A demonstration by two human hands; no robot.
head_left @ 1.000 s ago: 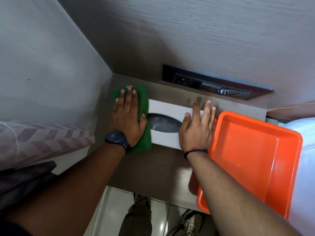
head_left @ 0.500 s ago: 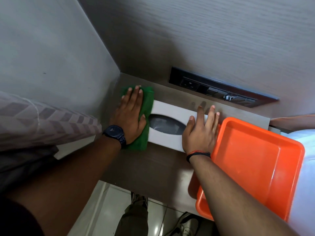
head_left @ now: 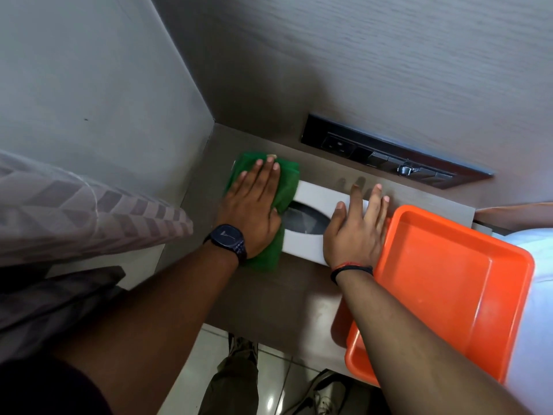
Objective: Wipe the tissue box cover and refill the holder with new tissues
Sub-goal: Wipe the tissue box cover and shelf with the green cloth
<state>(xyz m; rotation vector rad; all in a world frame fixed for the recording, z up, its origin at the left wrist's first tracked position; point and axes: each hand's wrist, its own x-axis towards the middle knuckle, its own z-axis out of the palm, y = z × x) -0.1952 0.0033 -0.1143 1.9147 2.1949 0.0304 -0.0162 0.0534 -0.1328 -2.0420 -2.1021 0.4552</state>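
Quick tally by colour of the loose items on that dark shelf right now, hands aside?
Green: 1, the green wiping cloth under the left hand.
White: 1, the white rectangular tissue box cover, steadied by the right hand.
Orange: 1, the orange plastic tray.
Total: 3

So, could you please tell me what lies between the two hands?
In the head view, the white tissue box cover with its dark oval opening lies between the left hand and right hand.

Dim, soft light w/ faint finger shadows; wide-angle edge warp, slight blur.
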